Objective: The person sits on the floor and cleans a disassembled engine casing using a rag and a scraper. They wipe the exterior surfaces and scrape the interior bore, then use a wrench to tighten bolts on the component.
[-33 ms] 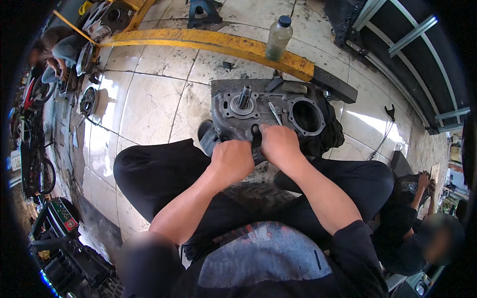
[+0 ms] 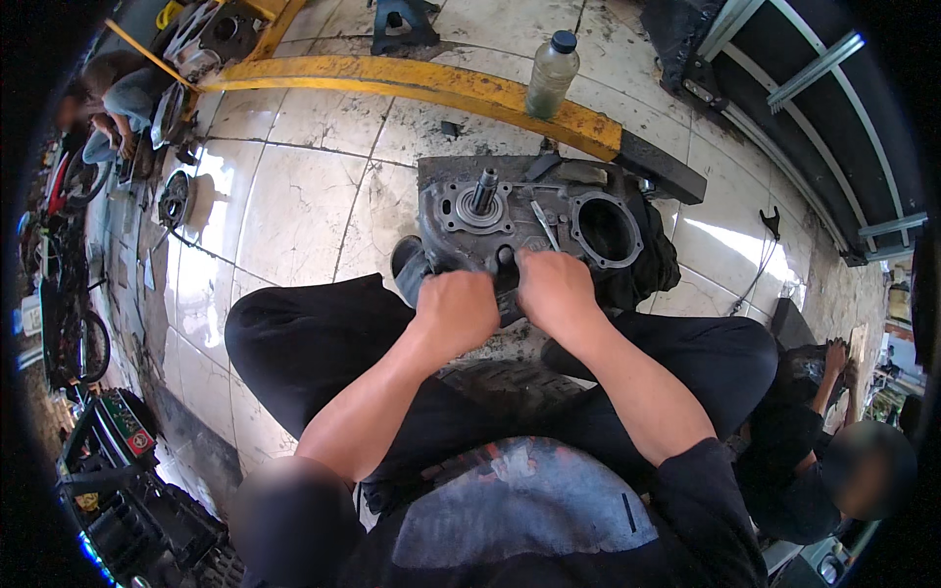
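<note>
A grey metal gear housing (image 2: pixel 461 245) lies on a dark slab (image 2: pixel 431 171) between my bent legs. It has a splined shaft (image 2: pixel 484 191) standing upright in a flanged bearing and a large round bore (image 2: pixel 607 227) at its right. A slim light-coloured tool (image 2: pixel 546 223) rests on it between them. My left hand (image 2: pixel 458 314) is closed at the housing's near left edge, its fingertips hidden. My right hand (image 2: pixel 557 292) is closed just right of it, beside a black loop-shaped opening or part (image 2: pixel 506 254); what it grips is hidden.
A yellow beam (image 2: pixel 392 75) crosses behind, with a capped bottle (image 2: pixel 549 73). A black stand (image 2: pixel 400 24) is beyond. A forked part (image 2: pixel 769 222) lies right. Co-workers sit at upper left (image 2: pixel 127 108) and lower right (image 2: pixel 784 470); machinery (image 2: pixel 127 490) fills the lower left.
My right hand has shifted very slightly down and right, showing more of the black loop beside it. My left hand has barely moved.
</note>
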A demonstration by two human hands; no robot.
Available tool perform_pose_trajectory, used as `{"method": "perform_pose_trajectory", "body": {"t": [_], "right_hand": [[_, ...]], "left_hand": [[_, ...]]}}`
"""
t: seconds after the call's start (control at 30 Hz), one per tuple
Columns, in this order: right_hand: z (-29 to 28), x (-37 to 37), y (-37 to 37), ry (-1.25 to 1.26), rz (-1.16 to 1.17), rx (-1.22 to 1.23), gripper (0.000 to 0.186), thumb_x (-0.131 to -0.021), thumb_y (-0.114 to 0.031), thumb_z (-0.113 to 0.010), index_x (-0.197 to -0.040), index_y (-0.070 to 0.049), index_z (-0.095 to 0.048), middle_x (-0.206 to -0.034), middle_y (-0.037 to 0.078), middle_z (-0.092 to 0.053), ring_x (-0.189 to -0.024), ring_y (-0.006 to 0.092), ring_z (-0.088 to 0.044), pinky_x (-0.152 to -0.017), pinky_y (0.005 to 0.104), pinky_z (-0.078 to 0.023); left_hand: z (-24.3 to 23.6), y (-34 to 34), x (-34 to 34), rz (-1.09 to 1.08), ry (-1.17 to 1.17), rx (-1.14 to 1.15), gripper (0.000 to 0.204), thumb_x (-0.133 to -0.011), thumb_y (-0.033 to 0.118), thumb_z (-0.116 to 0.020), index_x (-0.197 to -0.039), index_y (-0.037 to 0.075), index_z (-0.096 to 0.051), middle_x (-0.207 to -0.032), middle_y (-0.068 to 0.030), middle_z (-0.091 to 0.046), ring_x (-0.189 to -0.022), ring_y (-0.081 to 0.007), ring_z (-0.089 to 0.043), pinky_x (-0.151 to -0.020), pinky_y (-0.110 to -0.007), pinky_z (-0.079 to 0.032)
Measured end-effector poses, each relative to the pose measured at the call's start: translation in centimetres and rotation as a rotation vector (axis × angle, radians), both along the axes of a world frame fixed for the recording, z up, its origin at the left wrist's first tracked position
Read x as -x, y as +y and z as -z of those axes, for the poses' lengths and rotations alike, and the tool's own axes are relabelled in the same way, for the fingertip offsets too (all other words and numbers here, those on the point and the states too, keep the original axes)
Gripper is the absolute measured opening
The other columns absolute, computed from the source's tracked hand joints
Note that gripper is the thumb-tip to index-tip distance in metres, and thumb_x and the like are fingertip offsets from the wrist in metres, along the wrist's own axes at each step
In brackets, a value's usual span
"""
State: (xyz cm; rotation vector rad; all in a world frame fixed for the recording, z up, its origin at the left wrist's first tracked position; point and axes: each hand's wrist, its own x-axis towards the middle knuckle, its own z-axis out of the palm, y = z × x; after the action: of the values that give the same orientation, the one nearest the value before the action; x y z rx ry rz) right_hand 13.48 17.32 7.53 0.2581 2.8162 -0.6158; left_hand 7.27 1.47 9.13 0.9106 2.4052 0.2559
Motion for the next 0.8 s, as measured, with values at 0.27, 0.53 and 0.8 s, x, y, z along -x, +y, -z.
{"method": "perform_pose_trajectory", "body": {"t": [0.27,0.53,0.8], "right_hand": [[1.5,0.0,0.4,0.03,0.007,0.0,0.018,-0.086,-0.01,-0.057,-0.096,-0.002,-0.07,-0.081,0.021,-0.072,-0.08,0.0404,-0.072,-0.071,0.052,-0.057],[-0.2,-0.9,0.1,-0.079,-0.007,0.034,0.019,-0.084,-0.009,-0.058,-0.097,-0.002,-0.07,-0.082,0.021,-0.072,-0.082,0.0406,-0.072,-0.071,0.0523,-0.057],[-1.6,-1.5,-0.8,-0.119,-0.006,0.055,0.02,-0.085,-0.01,-0.056,-0.096,-0.002,-0.07,-0.082,0.022,-0.072,-0.082,0.0403,-0.072,-0.07,0.0514,-0.057]], "left_hand": [[-0.1,0.5,-0.7,0.033,0.008,-0.019,0.019,-0.083,0.016,-0.059,-0.085,0.002,-0.072,-0.081,-0.0232,-0.073,-0.078,-0.0398,-0.074,-0.073,-0.052,-0.056],[0.1,0.4,-0.7,-0.003,0.064,-0.043,0.019,-0.083,0.013,-0.057,-0.084,0.002,-0.072,-0.081,-0.0228,-0.073,-0.079,-0.0409,-0.074,-0.073,-0.053,-0.056],[1.4,0.4,0.9,-0.047,0.069,-0.047,0.018,-0.083,0.014,-0.058,-0.083,0.001,-0.071,-0.082,-0.0229,-0.073,-0.079,-0.0406,-0.073,-0.074,-0.053,-0.056]]}}
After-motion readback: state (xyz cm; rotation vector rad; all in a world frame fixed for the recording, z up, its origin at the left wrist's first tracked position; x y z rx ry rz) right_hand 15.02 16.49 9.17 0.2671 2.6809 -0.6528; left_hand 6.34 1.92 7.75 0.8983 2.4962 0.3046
